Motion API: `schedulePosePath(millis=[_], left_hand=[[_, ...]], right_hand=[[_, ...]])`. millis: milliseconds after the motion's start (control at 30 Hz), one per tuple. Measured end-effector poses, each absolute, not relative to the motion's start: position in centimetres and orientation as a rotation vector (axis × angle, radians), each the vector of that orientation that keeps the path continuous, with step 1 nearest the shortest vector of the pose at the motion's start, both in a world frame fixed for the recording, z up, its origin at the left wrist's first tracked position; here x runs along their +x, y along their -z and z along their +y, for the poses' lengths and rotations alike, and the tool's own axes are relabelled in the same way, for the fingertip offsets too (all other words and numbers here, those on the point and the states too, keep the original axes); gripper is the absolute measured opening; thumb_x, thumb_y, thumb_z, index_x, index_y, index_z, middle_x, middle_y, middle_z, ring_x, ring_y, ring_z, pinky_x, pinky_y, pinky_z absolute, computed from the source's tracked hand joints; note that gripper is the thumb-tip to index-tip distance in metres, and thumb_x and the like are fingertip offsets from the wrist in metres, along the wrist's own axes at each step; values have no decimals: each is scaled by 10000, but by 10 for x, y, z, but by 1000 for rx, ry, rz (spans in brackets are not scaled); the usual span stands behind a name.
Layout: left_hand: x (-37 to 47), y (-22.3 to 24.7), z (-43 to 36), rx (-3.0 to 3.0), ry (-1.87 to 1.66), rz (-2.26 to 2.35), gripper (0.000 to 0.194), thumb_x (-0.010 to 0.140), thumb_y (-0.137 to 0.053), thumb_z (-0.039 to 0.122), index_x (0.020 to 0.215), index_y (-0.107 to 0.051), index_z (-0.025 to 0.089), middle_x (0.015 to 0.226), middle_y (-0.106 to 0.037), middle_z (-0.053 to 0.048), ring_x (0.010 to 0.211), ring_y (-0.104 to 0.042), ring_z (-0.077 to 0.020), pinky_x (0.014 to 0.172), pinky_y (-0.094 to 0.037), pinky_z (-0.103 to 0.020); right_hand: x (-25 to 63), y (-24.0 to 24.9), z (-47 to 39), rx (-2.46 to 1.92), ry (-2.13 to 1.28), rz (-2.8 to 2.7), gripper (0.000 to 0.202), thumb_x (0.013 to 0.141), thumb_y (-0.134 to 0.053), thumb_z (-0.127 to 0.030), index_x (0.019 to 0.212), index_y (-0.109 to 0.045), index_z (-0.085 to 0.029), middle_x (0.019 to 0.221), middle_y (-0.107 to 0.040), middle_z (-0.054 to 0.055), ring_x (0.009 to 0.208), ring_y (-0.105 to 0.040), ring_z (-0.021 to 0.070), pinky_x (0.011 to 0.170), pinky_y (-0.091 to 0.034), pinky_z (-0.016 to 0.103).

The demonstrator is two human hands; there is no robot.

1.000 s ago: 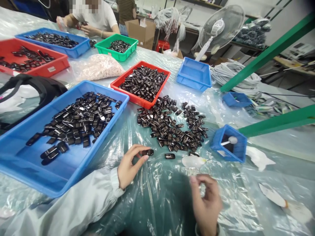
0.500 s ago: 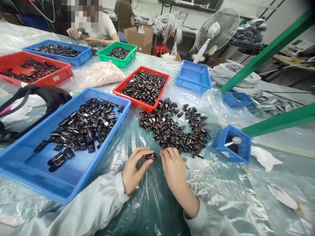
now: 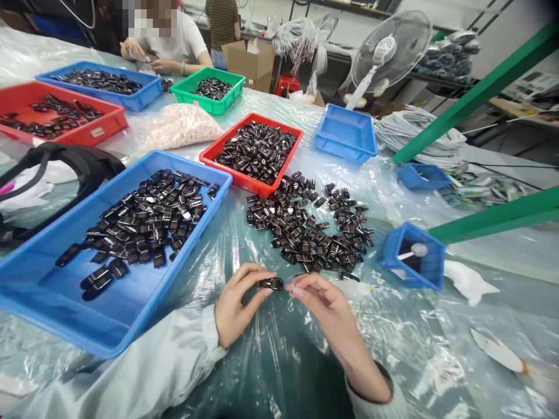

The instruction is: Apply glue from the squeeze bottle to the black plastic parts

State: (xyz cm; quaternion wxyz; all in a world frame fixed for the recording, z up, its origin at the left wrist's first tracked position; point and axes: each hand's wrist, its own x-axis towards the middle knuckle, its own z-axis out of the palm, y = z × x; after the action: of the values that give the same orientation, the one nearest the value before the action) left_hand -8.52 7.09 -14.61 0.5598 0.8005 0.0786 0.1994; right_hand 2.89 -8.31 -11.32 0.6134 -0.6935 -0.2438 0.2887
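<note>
Between thumb and fingers, my left hand (image 3: 239, 302) grips a small glossy black plastic part (image 3: 271, 284), one end rounded with a loop-like outline. Just to its right, my right hand (image 3: 321, 297) has thumb and fingertips pinched together by the part's rounded end. Whether anything lies in that pinch is too small to make out. Beyond both hands spreads a loose pile of similar black parts (image 3: 305, 224) on the plastic-covered table (image 3: 279, 372). A large blue tray (image 3: 56, 308) with more of these parts stands to the left of my left hand.
A red tray (image 3: 209, 156) full of black parts stands behind the pile. Further back are a green tray (image 3: 179, 93), a bag of pale pink pieces (image 3: 177, 127) and a blue bin (image 3: 345, 152). At right, a small blue box (image 3: 413, 276) sits by a green post (image 3: 493, 215).
My right hand has turned, its thumb now showing, and its wrist has moved right. My left hand still holds the black part. The view has shifted slightly.
</note>
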Motion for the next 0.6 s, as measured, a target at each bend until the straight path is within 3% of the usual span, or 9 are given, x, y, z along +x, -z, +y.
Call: schedulePosePath(millis=[400, 600], left_hand=[[-88, 142, 68, 1878, -442, 58, 230, 936, -515, 220, 1147, -606, 230, 1048, -546, -72, 988, -549, -186, 886, -463, -324], [-92, 137, 67, 1836, -478, 3, 251, 927, -540, 208, 1155, -626, 268, 1028, -552, -57, 962, -561, -177, 853, -467, -288]], right_hand=[[25, 109, -86, -1347, -940, -467, 217, 818, -710, -365, 812, -612, -171, 694, -598, -5, 668, -583, 142, 673, -469, 248], [20, 111, -88, -1234, -1007, -449, 240, 814, -725, -380, 872, -590, -190, 797, -599, -2, 722, -594, 139, 723, -472, 256]])
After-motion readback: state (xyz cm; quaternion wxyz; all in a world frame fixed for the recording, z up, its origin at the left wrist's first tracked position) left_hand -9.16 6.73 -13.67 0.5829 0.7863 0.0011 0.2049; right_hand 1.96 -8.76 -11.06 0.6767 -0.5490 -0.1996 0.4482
